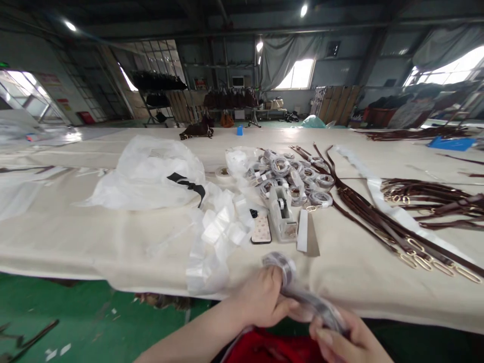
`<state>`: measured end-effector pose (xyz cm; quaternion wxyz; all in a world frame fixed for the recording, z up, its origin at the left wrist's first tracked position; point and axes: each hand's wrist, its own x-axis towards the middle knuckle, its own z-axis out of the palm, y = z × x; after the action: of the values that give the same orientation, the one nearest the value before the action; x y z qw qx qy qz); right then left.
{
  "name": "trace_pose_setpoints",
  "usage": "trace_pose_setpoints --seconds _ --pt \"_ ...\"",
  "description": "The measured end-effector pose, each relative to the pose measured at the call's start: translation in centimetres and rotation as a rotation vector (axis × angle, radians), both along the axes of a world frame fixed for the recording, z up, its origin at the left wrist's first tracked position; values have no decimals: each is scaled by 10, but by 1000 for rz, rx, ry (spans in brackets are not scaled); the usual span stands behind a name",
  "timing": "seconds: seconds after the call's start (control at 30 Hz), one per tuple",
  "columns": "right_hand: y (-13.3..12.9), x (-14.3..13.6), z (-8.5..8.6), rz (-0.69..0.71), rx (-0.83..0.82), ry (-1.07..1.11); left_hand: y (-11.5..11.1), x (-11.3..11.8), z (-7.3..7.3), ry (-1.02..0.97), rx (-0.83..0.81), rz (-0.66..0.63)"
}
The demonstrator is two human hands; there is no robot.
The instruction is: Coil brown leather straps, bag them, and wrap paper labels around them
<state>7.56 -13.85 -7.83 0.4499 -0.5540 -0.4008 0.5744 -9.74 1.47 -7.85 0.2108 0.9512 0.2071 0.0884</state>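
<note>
At the table's front edge, my left hand is closed on one end of a strap wrapped in clear plastic, which is blurred by motion. The strap's curled end rises above that hand. Lower and to the right, my right hand pinches the other end. Beyond my hands stand a tape dispenser, a phone in a patterned case and a flat grey-white piece. Behind them lies a pile of plastic-wrapped coiled straps.
Brown straps with gold buckles stretch along the right. Thin white sheets lie left of the phone, and a large clear plastic bag with a black strip sits farther left. A tape roll lies near the pile.
</note>
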Motion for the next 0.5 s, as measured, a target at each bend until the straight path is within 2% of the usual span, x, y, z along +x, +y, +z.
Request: trace_pose_setpoints --seconds 0.1,0.17,0.2,0.27,0.33,0.4,0.5 --pt "2 21 12 -52 12 -60 -16 5 -2 86 16 -82" --pt "7 33 12 -34 41 -231 -20 5 5 72 -88 -126" --pt "10 38 11 -34 56 -358 -19 4 9 63 -204 -154" --pt "13 46 5 -31 87 -619 -16 0 12 61 -591 -200" --pt "13 47 -2 -4 127 -749 -12 -3 8 76 -1076 -210" --pt "11 38 -8 39 164 -716 -9 -2 -3 37 -1467 -173" --pt "8 10 -19 28 159 -515 -8 4 -20 -133 -1778 -110"
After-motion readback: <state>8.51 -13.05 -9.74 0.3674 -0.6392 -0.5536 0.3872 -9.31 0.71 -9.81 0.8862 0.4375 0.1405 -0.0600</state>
